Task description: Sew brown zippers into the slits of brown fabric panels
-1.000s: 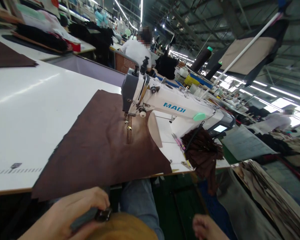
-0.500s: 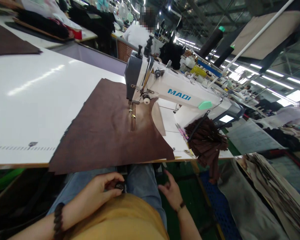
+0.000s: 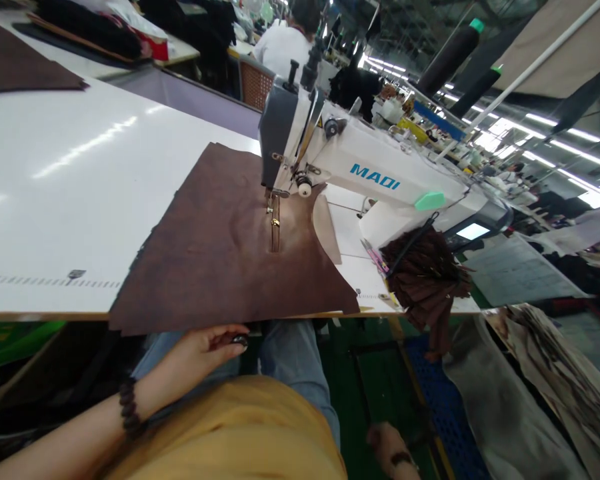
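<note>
R hand (image 3: 387, 443) dropped low by knee, fingers blurred, can't tell spread or curled. L hand (image 3: 195, 351) pinching small dark obj (image 3: 239, 341) below counter (image 3: 55, 200) edge. Brown leather panel (image 3: 220, 247) on counter under sewing machine (image 3: 365, 160) needle.

The left hand (image 3: 195, 353) pinches a small dark object (image 3: 239, 341) just below a brown leather panel (image 3: 205, 253) lying under a sewing machine (image 3: 380, 167); the right hand (image 3: 386, 443) hangs low.

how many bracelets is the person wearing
2. A dark beaded bracelet sits on the left wrist, and a dark band sits on the right wrist, near the bottom edge of the view.
</note>
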Demonstrator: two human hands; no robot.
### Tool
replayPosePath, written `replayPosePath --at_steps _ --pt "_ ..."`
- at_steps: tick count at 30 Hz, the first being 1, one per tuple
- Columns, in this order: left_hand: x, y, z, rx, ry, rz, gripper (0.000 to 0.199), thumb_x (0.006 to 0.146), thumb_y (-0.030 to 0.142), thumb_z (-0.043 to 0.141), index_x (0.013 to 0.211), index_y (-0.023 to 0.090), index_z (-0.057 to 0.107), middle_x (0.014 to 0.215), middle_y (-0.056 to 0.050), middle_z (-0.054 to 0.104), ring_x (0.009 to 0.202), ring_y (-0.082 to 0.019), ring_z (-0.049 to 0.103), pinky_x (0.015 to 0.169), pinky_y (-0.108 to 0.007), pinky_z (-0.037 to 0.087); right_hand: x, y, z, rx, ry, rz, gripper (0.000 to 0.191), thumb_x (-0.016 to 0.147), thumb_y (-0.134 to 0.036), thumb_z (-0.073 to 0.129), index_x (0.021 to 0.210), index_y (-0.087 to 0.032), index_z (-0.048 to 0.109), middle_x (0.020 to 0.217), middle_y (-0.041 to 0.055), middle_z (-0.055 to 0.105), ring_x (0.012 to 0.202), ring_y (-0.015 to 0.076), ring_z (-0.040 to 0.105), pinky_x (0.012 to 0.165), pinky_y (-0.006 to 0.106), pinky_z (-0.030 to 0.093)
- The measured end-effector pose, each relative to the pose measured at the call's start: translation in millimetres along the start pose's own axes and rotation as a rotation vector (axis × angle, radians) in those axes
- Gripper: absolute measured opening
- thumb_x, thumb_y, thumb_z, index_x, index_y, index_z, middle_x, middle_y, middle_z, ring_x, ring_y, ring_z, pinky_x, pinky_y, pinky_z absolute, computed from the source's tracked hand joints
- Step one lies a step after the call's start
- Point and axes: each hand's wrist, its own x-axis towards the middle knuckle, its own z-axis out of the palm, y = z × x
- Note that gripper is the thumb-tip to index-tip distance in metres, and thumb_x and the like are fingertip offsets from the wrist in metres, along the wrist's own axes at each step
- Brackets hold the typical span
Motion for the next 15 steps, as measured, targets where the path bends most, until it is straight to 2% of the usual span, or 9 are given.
replayPosePath --at_steps 2,4,5,7,9,12,15 --pt "4 9 10.5 -0.002 -0.027 0.004 0.038 0.064 0.043 0.057 0.092 0.017 0.062 0.084 -0.004 0.066 0.084 -0.021 0.061 0.078 -0.031 0.048 8 -31 10 0.069 -0.037 -0.122 0.024 0.08 -0.039 0.05 0.064 -0.023 0.06 0.07 0.005 0.06 0.066 0.018 0.06 0.063 0.031 0.048" --pt "4 16 18.4 -0.004 -0.06 0.01 0.04 0.064 0.043 0.056 0.093 0.016 0.061 0.082 -0.003 0.065 0.08 -0.02 0.06 0.075 -0.03 0.048 16 -76 16 0.174 -0.051 -0.279 0.024 0.08 -0.036 0.044 0.083 -0.023 0.064 0.091 0.0061 0.061 0.085 0.018 0.06 0.075 0.03 0.049" --pt "3 18 20.8 -0.004 -0.07 0.014 0.04 0.064 0.043 0.056 0.093 0.015 0.061 0.08 -0.003 0.064 0.078 -0.019 0.06 0.074 -0.029 0.048 18 -101 18 0.304 -0.075 -0.408 0.026 0.08 -0.035 0.045 0.086 -0.02 0.065 0.096 0.008 0.06 0.086 0.0181 0.059 0.075 0.03 0.049" --pt "-1 21 22.2 -0.001 -0.072 0.023 0.04 0.064 0.043 0.056 0.092 0.015 0.061 0.078 -0.003 0.064 0.076 -0.019 0.059 0.072 -0.029 0.047 19 -147 19 0.46 -0.163 -0.568 0.03 0.076 -0.034 0.052 0.098 -0.018 0.064 0.104 0.0084 0.057 0.075 0.0144 0.058 0.067 0.027 0.048" --pt "-5 21 20.5 -0.013 -0.056 0.04 0.039 0.064 0.041 0.058 0.093 0.014 0.061 0.08 -0.003 0.064 0.077 -0.019 0.059 0.072 -0.028 0.047 16 -182 19 0.507 -0.219 -0.629 0.029 0.071 -0.033 0.062 0.094 -0.016 0.066 0.103 0.0077 0.056 0.068 0.0117 0.054 0.061 0.024 0.046" --pt "-10 21 15.6 -0.065 -0.034 0.063 0.037 0.065 0.038 0.059 0.093 0.015 0.063 0.085 -0.004 0.065 0.081 -0.019 0.059 0.076 -0.028 0.047 14 -207 20 0.49 -0.225 -0.639 0.008 0.069 -0.02 0.064 0.075 -0.016 0.068 0.094 0.0053 0.058 0.075 0.0125 0.055 0.07 0.024 0.045" --pt "-12 19 12.6 -0.127 -0.042 0.026 0.034 0.066 0.039 0.06 0.091 0.016 0.065 0.083 -0.003 0.065 0.075 -0.017 0.058 0.073 -0.028 0.047 15 -211 20 0.483 -0.226 -0.678 0.012 0.07 -0.011 0.058 0.064 -0.017 0.066 0.084 0.0032 0.06 0.083 0.0136 0.056 0.076 0.024 0.044"
